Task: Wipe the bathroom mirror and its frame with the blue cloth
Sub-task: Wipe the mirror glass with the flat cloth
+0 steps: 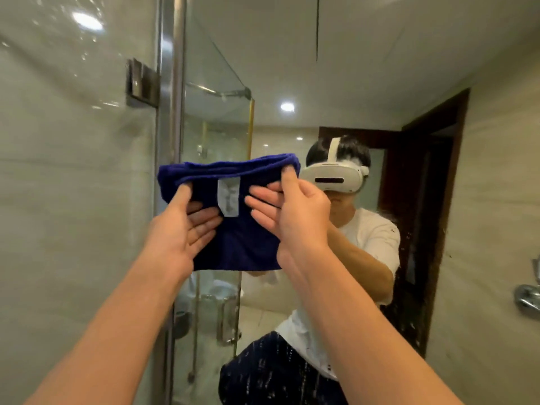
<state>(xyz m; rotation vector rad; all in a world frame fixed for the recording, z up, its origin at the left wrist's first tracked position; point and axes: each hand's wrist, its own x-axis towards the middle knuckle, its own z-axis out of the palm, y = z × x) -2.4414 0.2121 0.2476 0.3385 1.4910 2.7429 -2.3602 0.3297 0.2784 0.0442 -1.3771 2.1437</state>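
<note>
Blue cloth [233,229], folded, centre frame before the mirror [336,68]: left hand [181,229] and right hand [295,214] both pinch its top edge.

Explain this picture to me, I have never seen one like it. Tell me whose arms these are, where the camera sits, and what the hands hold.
There is no machine here. The one picture comes from a camera worn on a person's head, so the two bare arms reaching forward are the wearer's own. In front is the bathroom mirror, which shows the same person reflected, wearing a white headset. At the left stands its metal frame, beside a tiled wall. Both hands hold up a folded blue cloth with a white label. The left hand grips its left side, thumb on the top fold. The right hand pinches the top right corner. Whether the cloth touches the glass, I cannot tell.
</note>
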